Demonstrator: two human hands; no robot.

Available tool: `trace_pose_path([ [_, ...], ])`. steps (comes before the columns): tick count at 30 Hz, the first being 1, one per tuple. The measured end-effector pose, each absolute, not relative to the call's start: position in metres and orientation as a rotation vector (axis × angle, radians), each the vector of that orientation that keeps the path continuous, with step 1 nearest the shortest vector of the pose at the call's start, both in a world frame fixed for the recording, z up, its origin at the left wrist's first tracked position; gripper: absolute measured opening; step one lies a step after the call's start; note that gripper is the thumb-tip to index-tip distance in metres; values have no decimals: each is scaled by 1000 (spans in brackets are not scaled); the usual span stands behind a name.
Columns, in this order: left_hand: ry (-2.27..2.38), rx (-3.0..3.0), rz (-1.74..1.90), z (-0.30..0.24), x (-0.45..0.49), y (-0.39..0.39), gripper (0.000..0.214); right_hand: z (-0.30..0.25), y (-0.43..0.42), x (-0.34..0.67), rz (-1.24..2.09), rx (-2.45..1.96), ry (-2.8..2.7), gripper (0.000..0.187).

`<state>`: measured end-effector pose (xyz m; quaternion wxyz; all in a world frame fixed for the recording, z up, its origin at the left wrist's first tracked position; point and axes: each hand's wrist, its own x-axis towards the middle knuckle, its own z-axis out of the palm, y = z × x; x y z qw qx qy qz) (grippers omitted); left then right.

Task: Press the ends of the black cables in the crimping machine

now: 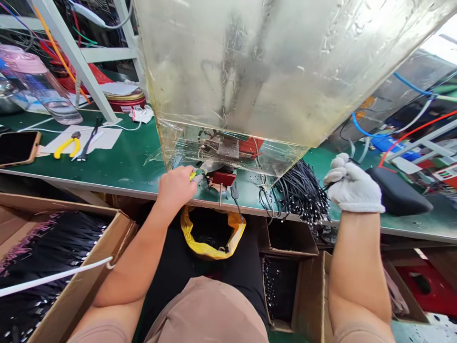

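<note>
Left hand [177,188] placed at near edge of green bench [124,155], just left of red block [223,178]; fingertips partly obscured, grasp cannot be told. Gloved right hand [354,186] curled, fingers bent inward; whether cable is gripped cannot be told. Black cable bundle [303,190] spread at bench's near edge, between red block and right hand. Clear panel [257,81] set on block's far side.

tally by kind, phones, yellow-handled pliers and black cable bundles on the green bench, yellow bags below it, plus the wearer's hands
Phone: 1
Yellow-handled pliers: 1
Black cable bundle: 1
Yellow bag: 1
Hands: 2, bare left hand and gloved right hand
Total: 6
</note>
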<state>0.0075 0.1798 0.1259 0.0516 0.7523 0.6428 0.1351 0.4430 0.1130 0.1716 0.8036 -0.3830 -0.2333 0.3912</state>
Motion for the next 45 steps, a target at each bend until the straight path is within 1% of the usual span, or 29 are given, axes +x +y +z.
trace_pose_path([
  [3, 1817, 2275, 572, 123, 32, 199, 33, 165, 108, 437, 927, -776, -473, 36],
  [4, 1763, 2277, 613, 119, 41, 206, 32, 163, 106, 433, 917, -768, -499, 35],
  [7, 1592, 2314, 657, 104, 65, 217, 26, 160, 101, 414, 927, -811, -630, 24],
  [9, 1441, 2344, 671, 89, 71, 216, 23, 160, 93, 400, 915, -890, -746, 20],
  [11, 1297, 2359, 671, 71, 65, 210, 24, 161, 84, 389, 877, -974, -822, 21],
  [13, 1211, 2330, 709, 55, 48, 199, 30, 161, 74, 382, 862, -1016, -856, 25],
  [16, 1253, 2170, 898, 45, 13, 180, 42, 156, 62, 379, 855, -1057, -884, 33],
  [18, 1422, 2063, 992, 53, -3, 169, 45, 151, 59, 376, 879, -1086, -890, 39],
  [22, 1771, 2066, 935, 82, 7, 166, 38, 144, 61, 362, 1012, -1034, -882, 50],
  [27, 1826, 2081, 855, 90, 57, 207, 36, 150, 58, 339, 1125, -990, -848, 48],
  [31, 1788, 2063, 882, 80, 81, 246, 34, 152, 46, 332, 1091, -1007, -883, 42],
  [36, 1608, 2084, 913, 68, 81, 268, 31, 147, 33, 329, 1079, -1074, -861, 46],
  [38, 1494, 2097, 922, 59, 69, 264, 30, 145, 30, 324, 1092, -1081, -856, 45],
  [40, 1389, 2094, 925, 48, 50, 251, 33, 145, 28, 317, 1103, -1074, -868, 43],
  [43, 1282, 2054, 962, 33, 10, 220, 41, 147, 26, 304, 1144, -1037, -907, 39],
  [45, 1227, 2039, 1039, 30, -17, 195, 42, 145, 28, 294, 1189, -1017, -924, 37],
])
